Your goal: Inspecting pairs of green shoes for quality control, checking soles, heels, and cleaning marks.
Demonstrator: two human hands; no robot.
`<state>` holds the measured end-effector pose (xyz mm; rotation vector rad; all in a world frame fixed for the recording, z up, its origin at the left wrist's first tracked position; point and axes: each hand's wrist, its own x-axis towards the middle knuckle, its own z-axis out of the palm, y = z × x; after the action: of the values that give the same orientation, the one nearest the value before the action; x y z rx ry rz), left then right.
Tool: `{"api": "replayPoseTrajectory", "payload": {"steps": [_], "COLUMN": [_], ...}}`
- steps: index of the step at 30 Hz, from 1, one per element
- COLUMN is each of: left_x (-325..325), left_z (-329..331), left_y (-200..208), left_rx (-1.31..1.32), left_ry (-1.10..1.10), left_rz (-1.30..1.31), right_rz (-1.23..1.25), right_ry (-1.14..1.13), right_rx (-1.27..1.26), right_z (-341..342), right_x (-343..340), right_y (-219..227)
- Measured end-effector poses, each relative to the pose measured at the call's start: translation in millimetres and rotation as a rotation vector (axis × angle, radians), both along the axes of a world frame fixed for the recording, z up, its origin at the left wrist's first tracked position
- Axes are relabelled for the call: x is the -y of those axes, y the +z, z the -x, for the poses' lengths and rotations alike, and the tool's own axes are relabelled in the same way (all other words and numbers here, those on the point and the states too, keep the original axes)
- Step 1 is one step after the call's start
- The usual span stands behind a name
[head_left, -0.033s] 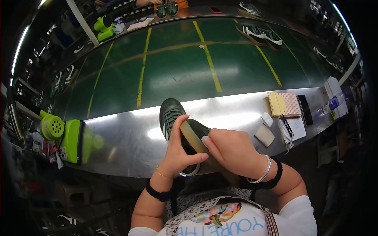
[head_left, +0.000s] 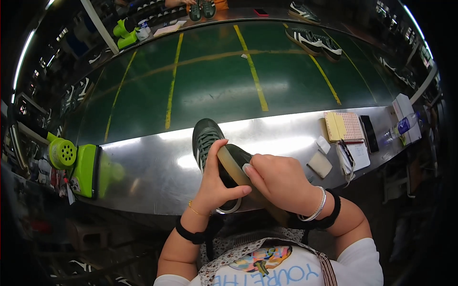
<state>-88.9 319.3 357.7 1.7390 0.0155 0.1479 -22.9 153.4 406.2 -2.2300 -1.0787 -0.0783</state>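
Tilted on its side, a dark green sneaker (head_left: pixel 238 155) with a tan gum sole is held above the near metal bench edge. My left hand (head_left: pixel 214 178) spans its sole, fingertips at the toe and thumb on the tan underside. My right hand (head_left: pixel 284 183) is closed on the shoe's other side, with the thumb pressed near the sole edge; its curled fingers partly hide the upper. A second green sneaker (head_left: pixel 208 136) with pale laces stands upright on the bench just left, partly covered by my left hand and the held shoe.
Beyond the metal bench (head_left: pixel 148 181) runs a green belt (head_left: pixel 210 81) with yellow lines, carrying a pair of sneakers (head_left: pixel 312 43). A lime-green device (head_left: pixel 86 171) sits left. Notebooks (head_left: pixel 350 128), a phone (head_left: pixel 369 133), a pale block (head_left: pixel 319 164) and a bottle (head_left: pixel 403 125) lie right. Another person's hand (head_left: pixel 181 2) is across.
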Motion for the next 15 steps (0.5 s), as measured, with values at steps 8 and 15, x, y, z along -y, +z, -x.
{"api": "replayPoseTrajectory", "payload": {"steps": [8,15], "left_x": [-3,2], "left_z": [3,-1], "left_y": [-2,-2], "left_rx": [-0.003,0.022], "left_ry": [-0.010,-0.024], "left_rz": [0.021,-0.012], "right_rz": [0.049,-0.076], "right_ry": [0.046,-0.034], "right_rx": [-0.080,-0.006], "right_z": [8,-9], "right_x": [7,-19], "right_y": [1,2]}}
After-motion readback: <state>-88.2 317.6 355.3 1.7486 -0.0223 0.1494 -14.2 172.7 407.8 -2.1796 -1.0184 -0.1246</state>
